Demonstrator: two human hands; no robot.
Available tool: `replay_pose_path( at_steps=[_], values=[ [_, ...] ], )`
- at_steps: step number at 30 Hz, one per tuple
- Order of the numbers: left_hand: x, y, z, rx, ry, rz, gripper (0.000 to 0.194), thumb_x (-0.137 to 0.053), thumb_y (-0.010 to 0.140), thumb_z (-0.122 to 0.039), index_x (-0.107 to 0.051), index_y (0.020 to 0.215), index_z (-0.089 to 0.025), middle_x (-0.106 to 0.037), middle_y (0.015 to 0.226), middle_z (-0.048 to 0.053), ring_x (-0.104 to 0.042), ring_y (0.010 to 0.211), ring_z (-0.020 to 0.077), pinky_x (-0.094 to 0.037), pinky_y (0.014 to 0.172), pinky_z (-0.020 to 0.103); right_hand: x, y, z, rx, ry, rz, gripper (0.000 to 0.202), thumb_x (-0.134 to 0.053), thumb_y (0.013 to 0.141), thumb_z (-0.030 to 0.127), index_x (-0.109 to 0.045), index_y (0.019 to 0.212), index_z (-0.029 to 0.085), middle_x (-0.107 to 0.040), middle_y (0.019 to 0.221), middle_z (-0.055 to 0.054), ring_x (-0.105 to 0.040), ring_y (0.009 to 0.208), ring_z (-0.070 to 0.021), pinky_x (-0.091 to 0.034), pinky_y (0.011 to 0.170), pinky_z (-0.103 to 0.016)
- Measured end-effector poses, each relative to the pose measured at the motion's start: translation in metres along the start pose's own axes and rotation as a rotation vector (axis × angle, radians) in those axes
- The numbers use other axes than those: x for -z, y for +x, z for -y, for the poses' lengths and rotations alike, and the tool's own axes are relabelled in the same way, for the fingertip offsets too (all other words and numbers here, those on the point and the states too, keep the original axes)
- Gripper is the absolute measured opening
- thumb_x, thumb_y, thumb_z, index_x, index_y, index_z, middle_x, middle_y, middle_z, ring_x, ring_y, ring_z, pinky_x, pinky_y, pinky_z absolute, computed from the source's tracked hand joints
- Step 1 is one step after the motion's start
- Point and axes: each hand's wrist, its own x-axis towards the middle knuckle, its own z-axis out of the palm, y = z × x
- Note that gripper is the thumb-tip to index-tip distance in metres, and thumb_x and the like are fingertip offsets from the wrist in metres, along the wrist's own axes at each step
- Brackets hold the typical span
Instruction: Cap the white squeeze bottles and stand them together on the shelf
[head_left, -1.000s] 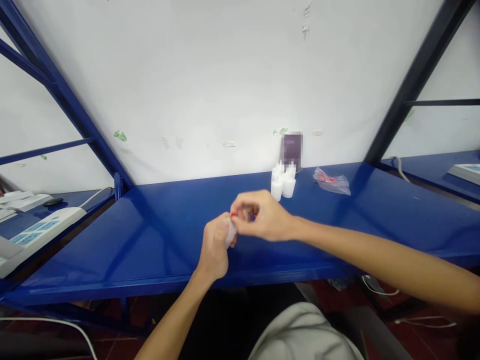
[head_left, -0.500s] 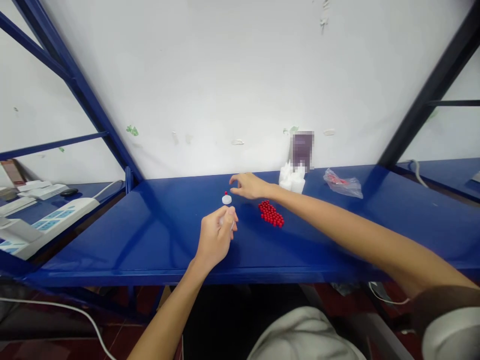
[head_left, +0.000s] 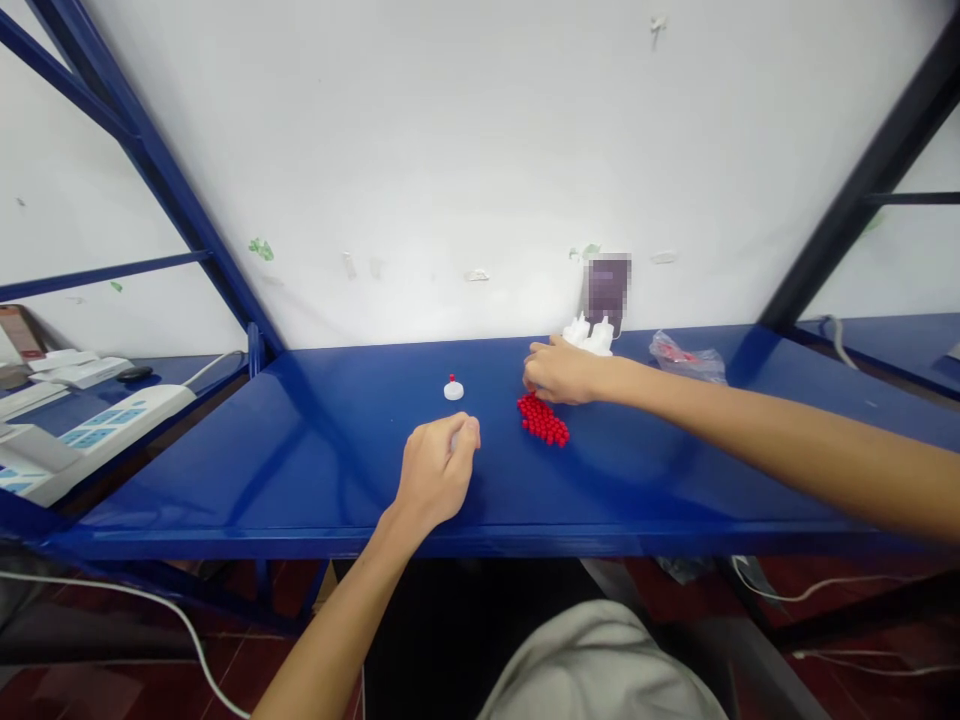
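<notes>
My left hand [head_left: 439,468], low over the front of the blue table, is closed around a whitish object, mostly hidden by the fingers. Just beyond it, a round white lid [head_left: 454,391] with a small red tip [head_left: 452,378] stands on the tabletop. Off to the right lies a cluster of small red caps [head_left: 546,424]. My right hand [head_left: 562,372] reaches down at the far end of this cluster, its fingers curled and the fingertips pinched at a red cap there. Behind that hand stand several white bottles [head_left: 600,338] with pointed tops, partly covered by it.
A clear plastic bag [head_left: 686,358] with red pieces inside lies at the back right. A blurred dark box [head_left: 606,290] leans against the wall. Blue metal posts [head_left: 840,190] rise at the table's sides. At left, a white power strip [head_left: 105,435] lies on the neighbouring surface.
My right hand has moved right and a little nearer, from beyond the white lid to the red caps. My left hand stays in about the same place, turned slightly more palm-down.
</notes>
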Motion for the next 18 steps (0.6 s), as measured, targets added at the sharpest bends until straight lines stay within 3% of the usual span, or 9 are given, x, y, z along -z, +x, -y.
replay_pose_path(
  at_steps=[4, 7, 12, 18],
  values=[
    [-0.002, -0.001, 0.001, 0.052, -0.012, 0.032, 0.052, -0.031, 0.100, -0.046, -0.056, 0.064, -0.018, -0.051, 0.057, -0.001, -0.048, 0.058, 0.0136, -0.029, 0.060, 0.028, 0.009, -0.004, 0.002, -0.040, -0.018, -0.075, 0.014, -0.059, 0.086, 0.016, -0.073, 0.083, 0.014, -0.069, 0.085, -0.013, -0.052, 0.093, -0.0262, -0.026, 0.077, -0.037],
    [-0.004, 0.000, 0.003, 0.089, -0.098, 0.040, 0.059, -0.030, 0.100, -0.053, -0.056, 0.061, -0.017, -0.051, 0.055, 0.000, -0.049, 0.056, 0.0142, -0.030, 0.059, 0.028, 0.027, -0.015, 0.016, -0.058, 0.084, -0.248, 0.016, -0.058, 0.086, 0.023, -0.067, 0.075, 0.015, -0.065, 0.077, -0.011, -0.049, 0.087, -0.0255, -0.026, 0.077, -0.038],
    [-0.004, 0.001, 0.004, 0.066, -0.398, 0.047, 0.057, -0.034, 0.097, -0.052, -0.054, 0.057, -0.017, -0.048, 0.050, 0.000, -0.045, 0.050, 0.0129, -0.033, 0.056, 0.028, 0.044, -0.030, 0.063, 0.258, 0.548, -0.499, 0.021, -0.056, 0.085, 0.027, -0.055, 0.066, 0.018, -0.058, 0.071, -0.002, -0.048, 0.082, -0.0195, -0.030, 0.083, -0.038],
    [-0.003, -0.001, 0.004, -0.035, -0.534, 0.109, 0.054, -0.040, 0.094, -0.051, -0.050, 0.054, -0.017, -0.046, 0.048, 0.000, -0.040, 0.047, 0.0111, -0.030, 0.051, 0.027, 0.034, -0.026, 0.086, 0.297, 0.763, -0.538, 0.021, -0.057, 0.079, 0.021, -0.046, 0.061, 0.019, -0.044, 0.057, 0.006, -0.036, 0.055, -0.0094, -0.031, 0.063, -0.028]
  ],
)
